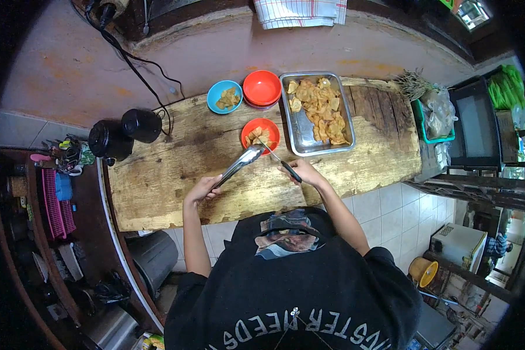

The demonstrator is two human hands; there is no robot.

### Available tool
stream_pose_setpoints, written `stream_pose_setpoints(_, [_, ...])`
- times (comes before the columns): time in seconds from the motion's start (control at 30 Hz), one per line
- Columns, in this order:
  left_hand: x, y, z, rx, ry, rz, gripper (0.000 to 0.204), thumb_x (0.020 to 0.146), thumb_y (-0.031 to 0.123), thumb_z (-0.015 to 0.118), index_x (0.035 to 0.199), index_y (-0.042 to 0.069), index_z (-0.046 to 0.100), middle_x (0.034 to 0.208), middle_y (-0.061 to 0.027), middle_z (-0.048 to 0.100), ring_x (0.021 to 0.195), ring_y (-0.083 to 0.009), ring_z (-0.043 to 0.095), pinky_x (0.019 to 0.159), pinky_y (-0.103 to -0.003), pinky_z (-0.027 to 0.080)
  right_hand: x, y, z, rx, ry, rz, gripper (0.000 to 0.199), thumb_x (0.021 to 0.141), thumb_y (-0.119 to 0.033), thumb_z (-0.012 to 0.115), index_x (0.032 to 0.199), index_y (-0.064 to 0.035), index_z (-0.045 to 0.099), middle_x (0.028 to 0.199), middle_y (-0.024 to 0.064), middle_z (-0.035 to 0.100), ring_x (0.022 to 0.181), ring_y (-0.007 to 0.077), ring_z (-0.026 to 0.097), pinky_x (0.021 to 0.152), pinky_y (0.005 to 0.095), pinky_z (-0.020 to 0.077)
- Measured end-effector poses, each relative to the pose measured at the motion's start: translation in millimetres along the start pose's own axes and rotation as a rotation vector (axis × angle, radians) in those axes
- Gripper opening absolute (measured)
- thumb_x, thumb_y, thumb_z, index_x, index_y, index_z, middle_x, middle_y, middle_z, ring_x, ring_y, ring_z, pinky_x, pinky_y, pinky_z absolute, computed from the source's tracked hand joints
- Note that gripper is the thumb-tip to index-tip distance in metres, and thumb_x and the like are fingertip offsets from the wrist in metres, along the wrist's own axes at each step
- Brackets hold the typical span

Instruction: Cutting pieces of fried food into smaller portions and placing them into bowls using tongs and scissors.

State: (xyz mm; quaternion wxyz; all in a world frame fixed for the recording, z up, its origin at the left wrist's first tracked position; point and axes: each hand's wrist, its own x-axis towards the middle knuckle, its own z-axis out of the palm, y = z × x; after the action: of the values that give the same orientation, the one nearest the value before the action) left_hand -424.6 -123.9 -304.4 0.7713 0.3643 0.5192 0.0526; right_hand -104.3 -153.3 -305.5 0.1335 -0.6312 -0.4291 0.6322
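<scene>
My left hand (205,189) is closed around the handle of metal tongs (239,165), whose head reaches the edge of a small red bowl (276,143). My right hand (307,173) grips a black-handled knife (278,157) with a thin blade, its tip among the food in that bowl. Golden-brown fried pieces (256,136) lie in the bowl. Just beyond and to the right stands a metal tray (300,135) holding many more such pieces (321,105). A blue bowl (211,104) with a few pieces and a stack of red bowls (262,86) sit behind.
The worn wooden table (175,175) runs along a wall. Two black containers (141,125) stand at its left end, near hanging cables (135,70). A green basket with plastic bags (437,116) stands beyond the right end. A checked cloth (300,13) hangs above the wall.
</scene>
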Motion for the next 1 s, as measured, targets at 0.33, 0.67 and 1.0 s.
stream_pose_setpoints(0.33, [-2.3, 8.3, -2.3, 0.023, -0.008, -0.008, 0.030, 0.082, 0.040, 0.045, 0.081, 0.010, 0.050, 0.052, 0.0058, 0.039, 0.037, -0.0002, 0.027, 0.032, -0.016, 0.019, 5.4, 9.3, 4.3, -0.066, 0.095, -0.055, 0.035, 0.071, -0.035, 0.059, 0.054, -0.0050, 0.053, 0.045, -0.0009, 0.045, 0.036, 0.0063, 0.039, 0.035, 0.0210, 0.0301])
stream_pose_setpoints(0.67, [0.4, 18.1, -2.5, 0.054, 0.014, -0.018, 0.031, 0.081, 0.040, 0.046, 0.071, 0.010, 0.046, 0.051, 0.0045, 0.039, 0.038, -0.0002, 0.028, 0.032, -0.016, 0.019, 8.0, 9.5, 3.8, -0.065, 0.132, -0.019, 0.034, 0.071, -0.034, 0.059, 0.055, -0.0042, 0.053, 0.044, -0.0007, 0.045, 0.036, 0.0067, 0.040, 0.035, 0.0211, 0.0303])
stream_pose_setpoints(1.0, [3.7, 20.4, -4.7, 0.067, -0.021, -0.037, 0.032, 0.081, 0.041, 0.045, 0.068, 0.012, 0.045, 0.050, 0.0055, 0.039, 0.037, 0.0001, 0.027, 0.032, -0.015, 0.019, 4.2, -2.6, 2.3, 0.034, 0.130, 0.024, 0.034, 0.070, -0.031, 0.061, 0.053, -0.0027, 0.051, 0.043, 0.0028, 0.044, 0.034, 0.0092, 0.041, 0.032, 0.0216, 0.0319])
